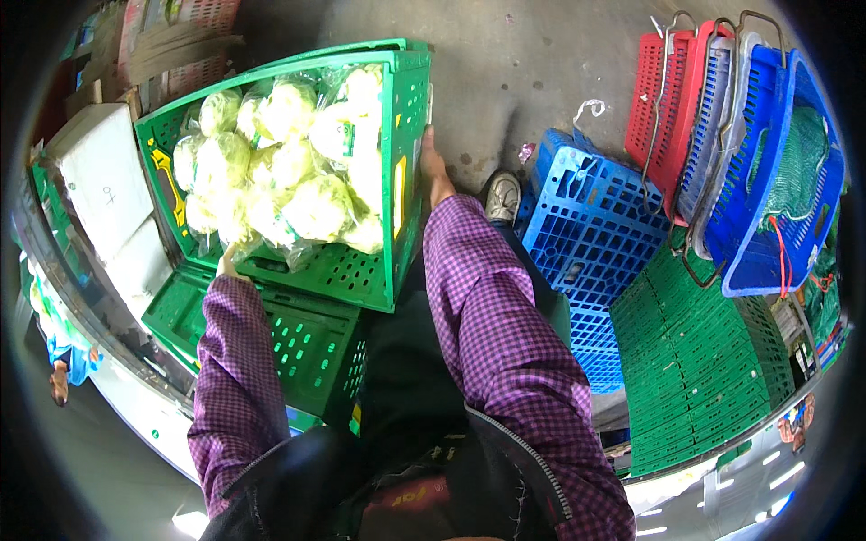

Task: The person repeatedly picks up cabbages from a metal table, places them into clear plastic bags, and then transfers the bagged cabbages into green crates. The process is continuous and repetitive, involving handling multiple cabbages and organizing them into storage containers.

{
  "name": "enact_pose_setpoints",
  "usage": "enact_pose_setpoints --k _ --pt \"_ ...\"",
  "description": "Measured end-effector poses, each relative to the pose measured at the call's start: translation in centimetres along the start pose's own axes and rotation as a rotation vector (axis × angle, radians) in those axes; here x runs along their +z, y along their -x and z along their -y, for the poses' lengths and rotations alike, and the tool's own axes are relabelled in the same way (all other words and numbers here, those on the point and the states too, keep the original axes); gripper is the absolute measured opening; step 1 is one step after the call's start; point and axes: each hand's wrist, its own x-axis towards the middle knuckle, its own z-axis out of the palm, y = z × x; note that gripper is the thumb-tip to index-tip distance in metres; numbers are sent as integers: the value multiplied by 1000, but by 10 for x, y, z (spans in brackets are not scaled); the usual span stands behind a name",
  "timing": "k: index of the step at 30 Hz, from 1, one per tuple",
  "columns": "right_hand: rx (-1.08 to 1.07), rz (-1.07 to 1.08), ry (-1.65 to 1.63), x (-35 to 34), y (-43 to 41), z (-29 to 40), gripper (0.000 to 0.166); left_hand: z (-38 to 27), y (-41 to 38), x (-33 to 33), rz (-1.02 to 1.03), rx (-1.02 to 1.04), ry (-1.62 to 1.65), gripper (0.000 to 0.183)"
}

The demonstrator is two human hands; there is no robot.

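A green plastic crate (338, 267) with yellow latches holds several pale green leafy heads (274, 166), cabbage or lettuce, in clear plastic bags. At its near rim is my left hand (233, 265), next to a bagged head; its fingers are partly hidden. My right hand (436, 172) grips the crate's right end wall from outside, the fingers mostly out of sight. Beneath the near side of this crate stands another green crate (304, 338) with a slotted surface.
White boxes (105, 182) stand at the left. To the right are blue plastic crates (595, 209), stacked green crates (697, 365), and red (663, 101) and blue shopping baskets (758, 182) with wire handles. Green netting (795, 166) lies in one basket. My shoe (503, 196) is on the concrete floor (500, 61).
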Motion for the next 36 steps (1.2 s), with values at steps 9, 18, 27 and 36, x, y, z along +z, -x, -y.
enact_pose_setpoints --k 9,18,27,36 --pt "-64 109 54 -26 -41 -13 76 29 -3 25 -206 -476 440 86" --pt "-249 -108 -93 -174 71 -21 52 -144 79 -8 230 -641 298 46" --pt "-499 -249 5 -49 251 13 23 -2 -126 -93 -685 249 367 32" --pt "-657 -384 -59 -45 247 3 28 -52 -39 -116 -634 135 530 18"
